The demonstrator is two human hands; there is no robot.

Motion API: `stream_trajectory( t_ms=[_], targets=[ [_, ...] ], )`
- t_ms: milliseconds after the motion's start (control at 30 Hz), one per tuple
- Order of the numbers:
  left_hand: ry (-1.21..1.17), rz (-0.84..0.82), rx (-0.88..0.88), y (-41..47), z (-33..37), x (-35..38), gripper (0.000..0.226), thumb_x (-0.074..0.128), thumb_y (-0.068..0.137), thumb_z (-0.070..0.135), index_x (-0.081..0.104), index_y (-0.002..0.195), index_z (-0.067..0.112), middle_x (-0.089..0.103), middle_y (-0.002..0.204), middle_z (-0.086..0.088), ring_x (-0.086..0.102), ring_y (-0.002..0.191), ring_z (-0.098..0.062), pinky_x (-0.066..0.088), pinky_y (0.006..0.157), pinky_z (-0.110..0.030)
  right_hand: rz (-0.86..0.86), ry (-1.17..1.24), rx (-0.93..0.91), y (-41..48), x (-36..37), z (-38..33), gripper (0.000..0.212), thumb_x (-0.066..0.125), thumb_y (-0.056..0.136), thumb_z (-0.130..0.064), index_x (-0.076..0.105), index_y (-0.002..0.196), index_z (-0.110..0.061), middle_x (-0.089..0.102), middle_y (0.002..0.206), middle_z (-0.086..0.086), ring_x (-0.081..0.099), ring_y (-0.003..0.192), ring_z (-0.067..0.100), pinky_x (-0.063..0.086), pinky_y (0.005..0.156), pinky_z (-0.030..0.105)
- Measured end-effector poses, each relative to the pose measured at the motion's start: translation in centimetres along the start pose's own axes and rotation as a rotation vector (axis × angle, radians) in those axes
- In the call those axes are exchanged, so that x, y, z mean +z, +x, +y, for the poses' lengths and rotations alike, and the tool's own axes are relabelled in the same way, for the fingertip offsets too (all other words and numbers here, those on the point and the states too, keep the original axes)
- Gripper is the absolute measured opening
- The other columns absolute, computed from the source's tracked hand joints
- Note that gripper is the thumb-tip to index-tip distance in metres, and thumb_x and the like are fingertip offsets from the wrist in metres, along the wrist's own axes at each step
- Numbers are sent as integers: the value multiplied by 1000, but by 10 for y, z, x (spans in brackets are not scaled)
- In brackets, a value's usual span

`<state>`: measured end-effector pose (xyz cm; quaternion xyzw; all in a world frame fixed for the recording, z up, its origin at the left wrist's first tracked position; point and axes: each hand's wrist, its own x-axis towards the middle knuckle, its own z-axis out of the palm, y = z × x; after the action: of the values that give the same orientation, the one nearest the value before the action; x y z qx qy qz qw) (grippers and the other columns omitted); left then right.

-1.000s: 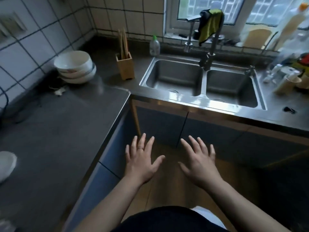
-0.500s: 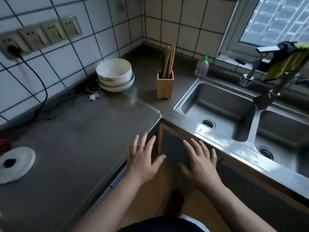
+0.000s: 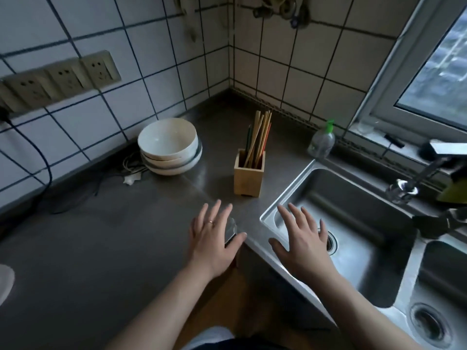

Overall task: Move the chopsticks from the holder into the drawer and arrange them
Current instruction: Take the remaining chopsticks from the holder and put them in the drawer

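A square wooden holder [image 3: 249,175] stands on the grey steel counter [image 3: 101,236] near the tiled corner. Several chopsticks [image 3: 260,133] lean upright in it, mostly wooden, with a green and a red one among them. My left hand [image 3: 214,238] hovers flat over the counter's inner corner, fingers spread, a ring on one finger, holding nothing. My right hand [image 3: 302,238] is spread over the near left corner of the sink [image 3: 353,223], also empty. Both hands are short of the holder. No drawer is in view.
Stacked white bowls [image 3: 170,147] sit left of the holder, with a tangle of cable [image 3: 131,165] beside them. A soap bottle [image 3: 322,140] stands by the window sill. The double sink's tap [image 3: 414,180] is at the right. Wall sockets [image 3: 63,79] line the left wall.
The view has swung up and left toward the counter corner, and the holder now looks closer. Both open hands now lie over the counter edge and sink instead of the floor.
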<state>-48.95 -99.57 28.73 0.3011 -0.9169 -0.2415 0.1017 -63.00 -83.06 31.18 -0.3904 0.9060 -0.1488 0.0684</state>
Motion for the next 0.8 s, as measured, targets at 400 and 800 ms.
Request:
stream_trajectory(
  t_ms=[400, 800],
  targets=[
    [-317, 9, -20, 180, -7, 17, 74, 65, 84, 50, 32, 146, 27, 45, 144, 0, 37, 135, -23, 33, 109, -44, 92, 34, 78, 138, -17, 0, 69, 47, 88, -54, 16, 147, -38, 24, 156, -8, 14, 146, 20, 10, 118, 49],
    [-804, -200, -153, 297, -1, 38, 41, 74, 83, 10, 56, 116, 26, 64, 99, 12, 62, 98, -9, 45, 79, -13, 35, 531, 291, 251, -11, -29, 65, 60, 87, -30, 31, 144, -22, 44, 146, -3, 39, 135, 11, 31, 102, 22]
  ],
)
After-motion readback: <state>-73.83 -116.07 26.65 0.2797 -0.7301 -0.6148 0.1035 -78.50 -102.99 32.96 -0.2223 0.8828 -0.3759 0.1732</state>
